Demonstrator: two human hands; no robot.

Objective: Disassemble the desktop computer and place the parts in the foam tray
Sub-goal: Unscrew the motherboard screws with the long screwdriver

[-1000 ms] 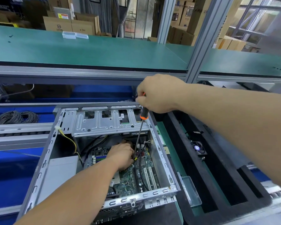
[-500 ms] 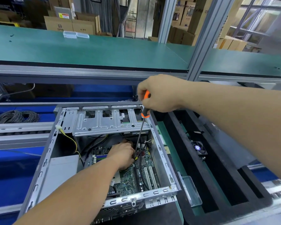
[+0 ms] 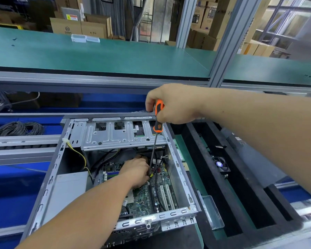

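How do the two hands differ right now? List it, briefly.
The right hand is raised above the computer case; the left hand is down inside it, over the motherboard.
The right hand grips the orange-and-black screwdriver by its handle; the left hand rests beside the shaft's lower end, and whether it holds anything is hidden.
The right hand shows curled fingers; the left hand shows mainly its back.
Both are bare and work on the same spot.

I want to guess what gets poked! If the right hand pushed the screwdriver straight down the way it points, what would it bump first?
Probably the motherboard: the screwdriver in the right hand slants down to it, right beside the left hand. Depth is unclear.
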